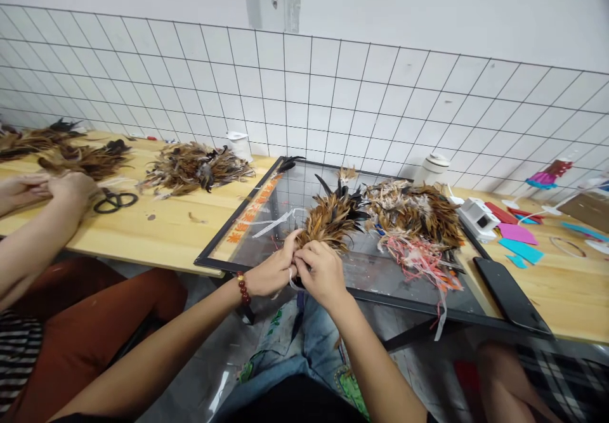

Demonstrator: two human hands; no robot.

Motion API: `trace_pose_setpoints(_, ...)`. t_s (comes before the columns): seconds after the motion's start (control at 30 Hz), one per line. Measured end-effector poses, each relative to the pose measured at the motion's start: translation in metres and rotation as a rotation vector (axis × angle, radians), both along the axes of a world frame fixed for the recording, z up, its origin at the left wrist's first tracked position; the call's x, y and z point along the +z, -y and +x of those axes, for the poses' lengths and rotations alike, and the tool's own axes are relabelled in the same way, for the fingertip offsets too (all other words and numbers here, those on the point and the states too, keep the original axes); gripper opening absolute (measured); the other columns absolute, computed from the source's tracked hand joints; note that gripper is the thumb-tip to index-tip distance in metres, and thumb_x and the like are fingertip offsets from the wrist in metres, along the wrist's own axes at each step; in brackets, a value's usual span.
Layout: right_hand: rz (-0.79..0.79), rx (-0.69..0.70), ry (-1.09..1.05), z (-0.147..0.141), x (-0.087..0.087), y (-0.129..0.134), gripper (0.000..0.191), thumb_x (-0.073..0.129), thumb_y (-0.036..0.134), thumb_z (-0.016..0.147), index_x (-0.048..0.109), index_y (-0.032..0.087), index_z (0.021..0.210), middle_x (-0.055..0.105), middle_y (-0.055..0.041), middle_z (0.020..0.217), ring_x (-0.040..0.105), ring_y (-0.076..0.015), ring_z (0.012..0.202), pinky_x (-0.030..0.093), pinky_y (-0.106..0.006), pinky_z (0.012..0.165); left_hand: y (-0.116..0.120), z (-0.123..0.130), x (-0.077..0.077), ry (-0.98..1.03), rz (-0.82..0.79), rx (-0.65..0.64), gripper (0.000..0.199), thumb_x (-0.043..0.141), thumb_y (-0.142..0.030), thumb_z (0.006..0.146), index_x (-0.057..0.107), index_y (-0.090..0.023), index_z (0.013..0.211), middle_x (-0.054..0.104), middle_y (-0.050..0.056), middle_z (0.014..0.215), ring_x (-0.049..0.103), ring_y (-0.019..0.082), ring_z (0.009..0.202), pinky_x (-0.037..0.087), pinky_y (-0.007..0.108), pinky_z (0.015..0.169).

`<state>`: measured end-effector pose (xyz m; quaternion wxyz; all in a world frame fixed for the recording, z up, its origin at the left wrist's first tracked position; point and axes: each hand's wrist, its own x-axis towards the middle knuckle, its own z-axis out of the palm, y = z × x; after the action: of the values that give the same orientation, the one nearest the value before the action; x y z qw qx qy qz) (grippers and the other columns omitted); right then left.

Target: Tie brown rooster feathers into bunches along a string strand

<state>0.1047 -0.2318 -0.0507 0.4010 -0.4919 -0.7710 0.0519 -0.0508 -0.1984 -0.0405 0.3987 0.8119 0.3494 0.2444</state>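
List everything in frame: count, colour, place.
feather bundle: 1, brown-black, held by both hands
feather piles: several, brown, on tray and table
tray: 1, black-framed glass, centre
ribbons: a tangle, pink-white, on tray
scissors: 1, black, table left
phone: 1, black, tray's right edge
paper scraps: several, pink, blue, red, table right
co-worker's hands: 2, far left
left hand: red bead bracelet, on bundle
right hand: on bundle
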Motion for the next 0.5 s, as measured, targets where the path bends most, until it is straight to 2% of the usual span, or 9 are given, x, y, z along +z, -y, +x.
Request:
trace_pose_setpoints(0.07,-0.027,-0.019,-0.100,0.001,-0.007,-0.004,0.015,0.051,0.024,0.087,0.065,0.022,0.081,0.062,-0.0034,0.083,0.054,-0.0167,0.082,0.038,-0.029,0.075,-0.005,-0.003,0.003,0.034,-0.061,-0.045,0.064,0.048,-0.024,0.084,0.021,-0.014,0.142,0.050,0.014,0.121,0.048,0.024,0.115,0.035,0.042,0.101)
trace_pose_setpoints(0.17,-0.086,-0.065,-0.304,0.005,-0.017,-0.007,0.015,0.050,0.023,0.087,0.061,0.020,0.076,0.060,-0.0023,0.080,0.053,-0.0152,0.078,0.038,-0.027,0.070,-0.013,-0.007,0.007,0.060,-0.237,-0.203,0.045,0.043,-0.038,0.089,0.042,-0.015,0.128,0.057,0.008,0.102,0.057,0.018,0.090,0.046,0.032,0.083)
trace_pose_setpoints(0.27,-0.109,-0.076,-0.404,0.009,-0.023,-0.007,0.015,0.052,0.024,0.087,0.059,0.020,0.075,0.059,-0.0010,0.077,0.053,-0.0147,0.076,0.036,-0.026,0.069,-0.019,-0.008,0.009,0.099,-0.406,-0.255,0.045,0.043,-0.048,0.089,0.053,-0.013,0.115,0.057,0.006,0.086,0.056,0.013,0.068,0.045,0.026,0.063)
trace_pose_setpoints(0.37,-0.085,-0.099,-0.412,0.011,-0.022,-0.004,0.016,0.052,0.025,0.088,0.059,0.019,0.075,0.060,-0.0006,0.078,0.053,-0.0146,0.079,0.035,-0.027,0.072,-0.021,-0.007,0.011,0.150,-0.469,-0.168,0.057,0.044,-0.054,0.086,0.049,-0.012,0.124,0.059,0.007,0.089,0.057,0.014,0.065,0.042,0.026,0.057)
trace_pose_setpoints(0.5,-0.054,-0.087,-0.325,0.008,-0.018,0.003,0.016,0.052,0.025,0.088,0.060,0.019,0.076,0.062,-0.0004,0.081,0.053,-0.0147,0.082,0.032,-0.028,0.075,-0.014,-0.004,0.015,0.102,-0.409,-0.117,0.070,0.050,-0.054,0.084,0.036,-0.014,0.139,0.061,0.010,0.100,0.058,0.016,0.075,0.045,0.027,0.067)
